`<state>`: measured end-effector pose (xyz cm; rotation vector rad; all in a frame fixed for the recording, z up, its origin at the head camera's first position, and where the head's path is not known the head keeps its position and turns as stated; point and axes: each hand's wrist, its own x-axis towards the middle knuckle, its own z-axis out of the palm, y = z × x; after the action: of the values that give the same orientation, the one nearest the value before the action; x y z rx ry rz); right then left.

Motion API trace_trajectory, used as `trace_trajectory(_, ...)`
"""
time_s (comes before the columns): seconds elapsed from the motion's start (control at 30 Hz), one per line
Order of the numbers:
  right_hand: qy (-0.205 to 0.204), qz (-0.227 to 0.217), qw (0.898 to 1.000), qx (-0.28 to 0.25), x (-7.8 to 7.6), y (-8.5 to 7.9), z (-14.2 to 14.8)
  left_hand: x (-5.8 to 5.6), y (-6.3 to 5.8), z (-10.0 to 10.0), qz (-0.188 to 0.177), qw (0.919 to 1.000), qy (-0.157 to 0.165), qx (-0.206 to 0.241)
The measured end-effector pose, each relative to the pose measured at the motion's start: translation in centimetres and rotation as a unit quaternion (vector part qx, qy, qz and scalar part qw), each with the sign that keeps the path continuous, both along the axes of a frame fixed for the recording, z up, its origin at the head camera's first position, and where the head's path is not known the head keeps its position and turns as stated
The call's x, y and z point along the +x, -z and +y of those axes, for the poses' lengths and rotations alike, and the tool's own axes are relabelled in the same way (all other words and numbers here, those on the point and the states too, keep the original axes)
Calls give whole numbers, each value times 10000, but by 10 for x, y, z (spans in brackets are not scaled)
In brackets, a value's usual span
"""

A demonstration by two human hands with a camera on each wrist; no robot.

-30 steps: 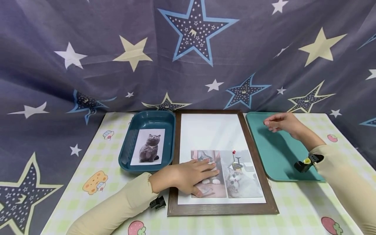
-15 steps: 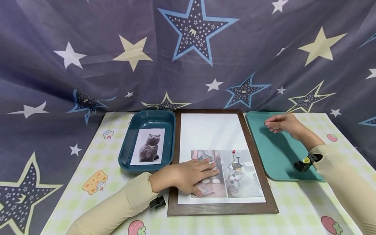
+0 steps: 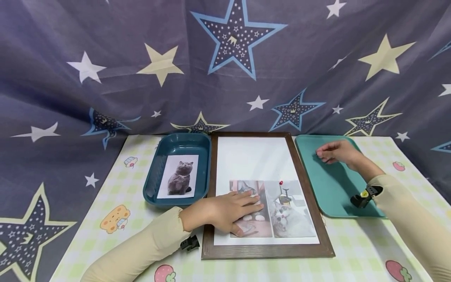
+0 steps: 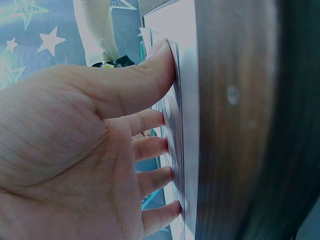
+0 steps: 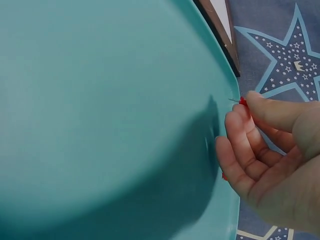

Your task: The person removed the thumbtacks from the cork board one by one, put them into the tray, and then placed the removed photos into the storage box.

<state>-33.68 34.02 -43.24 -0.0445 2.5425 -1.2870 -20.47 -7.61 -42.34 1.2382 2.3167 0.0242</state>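
Note:
My left hand (image 3: 229, 211) rests with spread fingers on a cat photo (image 3: 262, 229), which lies on a white board in a brown frame (image 3: 267, 251). Beside it is a second photo of a pale cat (image 3: 294, 219), with a red push pin (image 3: 280, 183) at its top edge. Over the green tray (image 3: 338, 196), my right hand (image 3: 336, 152) pinches another red push pin (image 5: 243, 101) between thumb and finger. That pin's needle points away from the fingertips in the right wrist view. Below those fingers, a small red thing (image 5: 224, 176) is partly hidden by the hand.
To the left of the frame stands a dark blue tray (image 3: 149, 184) holding a photo of a grey cat (image 3: 179, 178). A checked tablecloth (image 3: 137, 235) covers the table. Behind everything hangs a starry curtain (image 3: 218, 98).
My right hand has dropped slightly over the green tray, and its wrist has shifted a little to the left. The left hand stays in place on the photo.

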Motion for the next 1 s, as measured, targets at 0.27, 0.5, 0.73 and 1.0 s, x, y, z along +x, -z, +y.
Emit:
trace_trajectory(0.27,-49,-63,9993,352,3,3,-2,-1,1,1,21,10000,31,-10)
trace_trajectory(0.5,-69,-169,9993,333,3,5,-2,0,3,0,36,10000,13,-3)
trace_trajectory(0.73,-2,-262,9991,340,2,6,-2,0,3,-1,44,10000,13,4)
trace_trajectory(1.0,13,-249,9990,368,1,8,0,0,3,-1,12,10000,-23,12)
